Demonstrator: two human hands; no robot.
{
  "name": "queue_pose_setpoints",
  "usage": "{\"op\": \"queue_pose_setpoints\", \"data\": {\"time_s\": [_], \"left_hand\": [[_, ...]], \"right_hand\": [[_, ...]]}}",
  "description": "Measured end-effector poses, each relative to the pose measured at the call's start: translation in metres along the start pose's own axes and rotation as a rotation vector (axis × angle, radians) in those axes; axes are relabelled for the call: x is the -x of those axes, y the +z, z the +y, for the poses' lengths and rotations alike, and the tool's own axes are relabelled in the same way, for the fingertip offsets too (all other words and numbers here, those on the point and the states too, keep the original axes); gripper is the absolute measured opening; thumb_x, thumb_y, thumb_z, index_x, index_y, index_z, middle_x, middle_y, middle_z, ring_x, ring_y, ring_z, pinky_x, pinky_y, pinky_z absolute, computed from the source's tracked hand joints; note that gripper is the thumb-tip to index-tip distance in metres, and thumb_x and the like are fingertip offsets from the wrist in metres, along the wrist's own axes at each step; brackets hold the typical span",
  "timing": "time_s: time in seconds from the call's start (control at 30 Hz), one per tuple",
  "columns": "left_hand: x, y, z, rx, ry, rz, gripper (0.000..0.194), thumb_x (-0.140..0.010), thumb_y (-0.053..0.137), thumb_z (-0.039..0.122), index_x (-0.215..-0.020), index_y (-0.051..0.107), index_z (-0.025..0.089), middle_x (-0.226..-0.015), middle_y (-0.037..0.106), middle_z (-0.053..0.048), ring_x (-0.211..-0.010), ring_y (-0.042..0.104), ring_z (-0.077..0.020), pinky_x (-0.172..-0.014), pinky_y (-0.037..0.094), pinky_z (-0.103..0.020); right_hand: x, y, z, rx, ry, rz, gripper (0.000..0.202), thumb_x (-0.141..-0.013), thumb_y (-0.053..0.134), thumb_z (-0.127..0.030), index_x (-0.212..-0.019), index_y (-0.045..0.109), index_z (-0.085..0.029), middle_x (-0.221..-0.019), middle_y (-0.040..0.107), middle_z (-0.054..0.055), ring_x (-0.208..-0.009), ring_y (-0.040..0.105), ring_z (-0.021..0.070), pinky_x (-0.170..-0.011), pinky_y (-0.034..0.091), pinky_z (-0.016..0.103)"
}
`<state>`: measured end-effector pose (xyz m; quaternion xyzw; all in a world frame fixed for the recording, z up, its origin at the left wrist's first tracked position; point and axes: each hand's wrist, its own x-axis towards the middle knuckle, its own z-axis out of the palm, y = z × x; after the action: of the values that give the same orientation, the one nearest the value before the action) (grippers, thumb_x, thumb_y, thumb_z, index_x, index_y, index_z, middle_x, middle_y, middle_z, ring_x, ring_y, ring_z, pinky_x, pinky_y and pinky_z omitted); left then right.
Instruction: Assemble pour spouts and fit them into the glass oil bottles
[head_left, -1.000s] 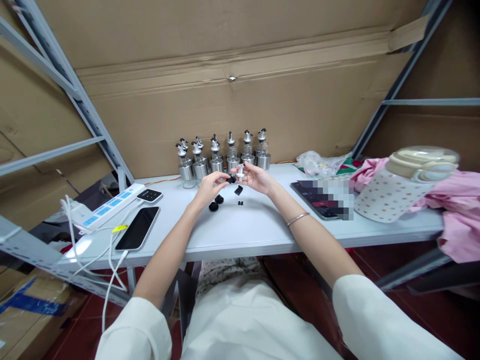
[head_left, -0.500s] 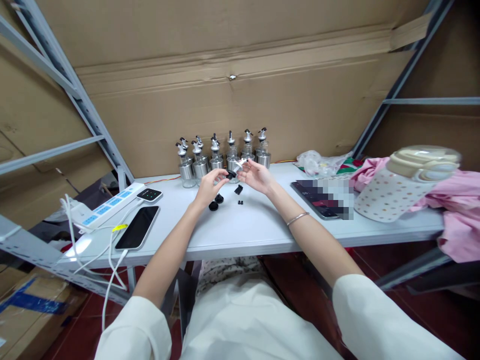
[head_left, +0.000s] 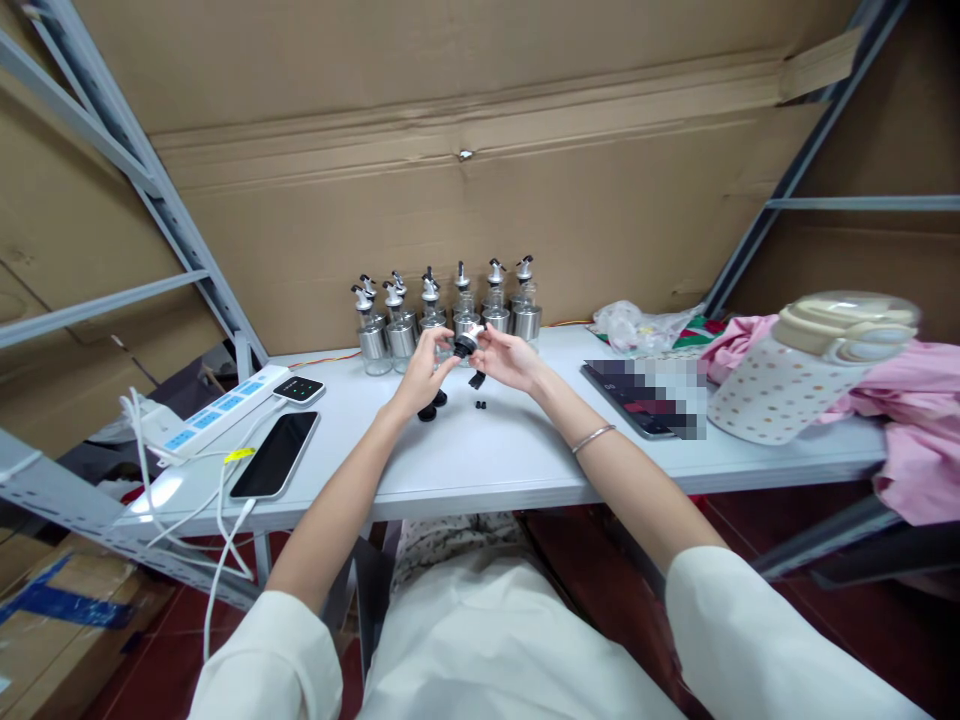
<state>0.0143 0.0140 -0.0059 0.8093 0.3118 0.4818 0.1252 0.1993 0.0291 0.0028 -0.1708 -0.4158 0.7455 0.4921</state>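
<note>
Between my two hands, above the table, is a pourer spout [head_left: 466, 343] with a whitish top and a black stopper base. My left hand [head_left: 427, 370] pinches its black base from the left. On the other side, the fingers of my right hand [head_left: 510, 358] close on the whitish top. Below them on the table lie black round stoppers [head_left: 427, 412], a black flip piece [head_left: 477, 380] and two tiny black caps [head_left: 481, 405]. Behind stand several glass bottles [head_left: 526, 322] with steel sleeves and pourer spouts on top.
At the left are a power strip [head_left: 225, 412], a small square device [head_left: 299, 390] and a phone [head_left: 276, 455] with white cables. A partly blurred dark device [head_left: 626, 398], a dotted tumbler [head_left: 787, 385] and pink cloth [head_left: 919, 430] lie right. Cardboard [head_left: 480, 220] walls the back.
My hands have come closer together. The whitish spout top, held apart in my right hand before, now sits against the black stopper in my left hand.
</note>
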Motion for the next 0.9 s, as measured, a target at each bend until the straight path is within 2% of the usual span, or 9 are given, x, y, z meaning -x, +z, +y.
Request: {"op": "queue_pose_setpoints", "data": {"time_s": [0.07, 0.13, 0.2, 0.3, 0.43, 0.63, 0.73, 0.9], "left_hand": [[-0.0003, 0.0001, 0.0007, 0.025, 0.028, -0.042, 0.050, -0.086, 0.048, 0.024, -0.134, 0.036, 0.021, -0.135, 0.045, -0.013, -0.110, 0.053, -0.0190, -0.086, 0.046, -0.030], [-0.0009, 0.0004, 0.0017, 0.027, 0.047, -0.106, 0.055, -0.089, 0.043, 0.024, -0.141, 0.027, 0.024, -0.140, 0.042, -0.012, -0.118, 0.049, -0.0203, -0.091, 0.044, -0.032], [-0.0017, 0.0012, 0.0019, 0.008, 0.058, -0.143, 0.053, -0.091, 0.041, 0.026, -0.142, 0.029, 0.024, -0.140, 0.043, -0.012, -0.124, 0.045, -0.0216, -0.094, 0.043, -0.033], [-0.0025, 0.0032, -0.0001, -0.016, 0.067, -0.139, 0.047, -0.091, 0.040, 0.027, -0.138, 0.037, 0.022, -0.138, 0.044, -0.011, -0.127, 0.042, -0.0224, -0.097, 0.041, -0.034], [-0.0026, 0.0052, -0.0025, -0.027, 0.055, -0.115, 0.043, -0.092, 0.041, 0.028, -0.134, 0.041, 0.021, -0.134, 0.046, -0.011, -0.121, 0.046, -0.0220, -0.098, 0.041, -0.034], [-0.0012, 0.0071, 0.0007, -0.020, 0.032, -0.089, 0.038, -0.092, 0.041, 0.034, -0.128, 0.045, 0.019, -0.125, 0.050, -0.011, -0.101, 0.052, -0.0189, -0.092, 0.043, -0.031], [-0.0009, 0.0082, 0.0023, -0.011, 0.036, -0.072, 0.037, -0.093, 0.041, 0.033, -0.127, 0.045, 0.018, -0.123, 0.049, -0.011, -0.099, 0.052, -0.0184, -0.091, 0.043, -0.031], [-0.0011, 0.0085, 0.0019, -0.026, 0.017, -0.076, 0.035, -0.092, 0.041, 0.029, -0.125, 0.045, 0.019, -0.122, 0.049, -0.011, -0.097, 0.051, -0.0181, -0.090, 0.043, -0.030]], "right_hand": [[0.0004, 0.0015, 0.0004, -0.025, 0.002, 0.006, 0.030, -0.097, 0.037, -0.026, -0.080, 0.061, -0.020, -0.076, 0.065, 0.000, -0.063, 0.057, 0.0106, -0.066, 0.046, 0.025], [0.0006, 0.0024, 0.0009, -0.044, 0.014, 0.021, 0.033, -0.098, 0.033, -0.025, -0.081, 0.061, -0.020, -0.078, 0.065, 0.000, -0.063, 0.057, 0.0108, -0.066, 0.047, 0.025], [0.0005, 0.0026, 0.0014, -0.058, 0.027, 0.035, 0.035, -0.098, 0.031, -0.024, -0.081, 0.061, -0.020, -0.079, 0.066, 0.001, -0.062, 0.056, 0.0107, -0.067, 0.047, 0.026], [-0.0001, 0.0020, 0.0021, -0.073, 0.037, 0.039, 0.033, -0.098, 0.033, -0.024, -0.080, 0.060, -0.019, -0.079, 0.065, 0.000, -0.062, 0.055, 0.0103, -0.068, 0.046, 0.025], [-0.0010, 0.0012, 0.0030, -0.086, 0.046, 0.025, 0.032, -0.098, 0.034, -0.024, -0.079, 0.060, -0.019, -0.078, 0.064, 0.000, -0.063, 0.055, 0.0099, -0.068, 0.046, 0.024], [-0.0026, -0.0007, 0.0051, -0.092, 0.053, 0.005, 0.033, -0.098, 0.034, -0.025, -0.079, 0.060, -0.019, -0.076, 0.064, -0.001, -0.062, 0.056, 0.0090, -0.066, 0.048, 0.023], [-0.0031, -0.0017, 0.0060, -0.082, 0.055, -0.020, 0.029, -0.097, 0.037, -0.026, -0.080, 0.060, -0.020, -0.076, 0.065, -0.001, -0.063, 0.056, 0.0090, -0.067, 0.048, 0.023], [-0.0025, -0.0007, 0.0069, -0.123, 0.062, -0.011, 0.033, -0.098, 0.032, -0.026, -0.080, 0.059, -0.019, -0.071, 0.064, 0.000, -0.063, 0.055, 0.0105, -0.068, 0.048, 0.024]]}}
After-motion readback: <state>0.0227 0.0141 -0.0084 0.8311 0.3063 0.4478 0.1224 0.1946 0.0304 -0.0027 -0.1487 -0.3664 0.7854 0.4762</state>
